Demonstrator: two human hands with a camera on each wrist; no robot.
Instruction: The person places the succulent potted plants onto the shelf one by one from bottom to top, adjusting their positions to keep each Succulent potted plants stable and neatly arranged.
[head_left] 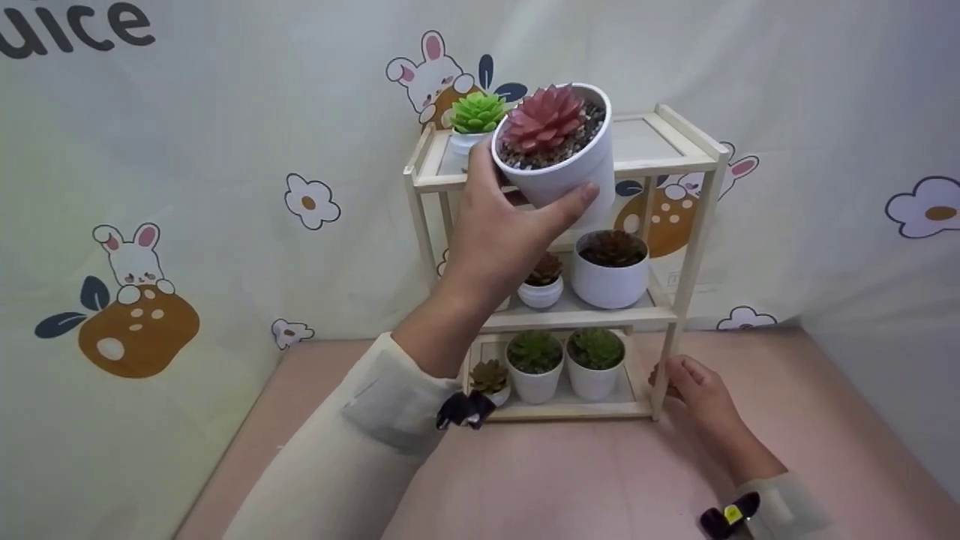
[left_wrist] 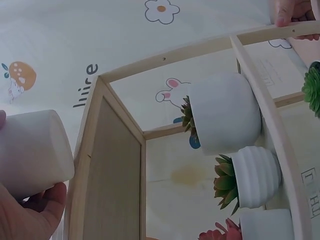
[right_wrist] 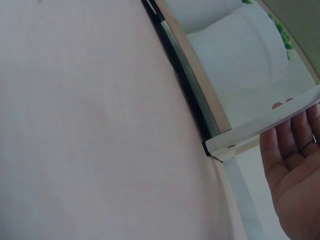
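Note:
My left hand grips a white pot with a red succulent, thumb and fingers on the pot's sides. This pot is tilted and raised in front of the top board of a wooden plant shelf. In the left wrist view the white pot appears beside the top board. My right hand holds the shelf's right post low down, its fingers curled round the wood. On the top board stands a bright green succulent, partly hidden behind the held pot.
The middle board carries a large white pot, a small ribbed pot and a red plant. Two green succulents and a small brownish one stand on the bottom board. A printed cloth hangs behind the pink tabletop.

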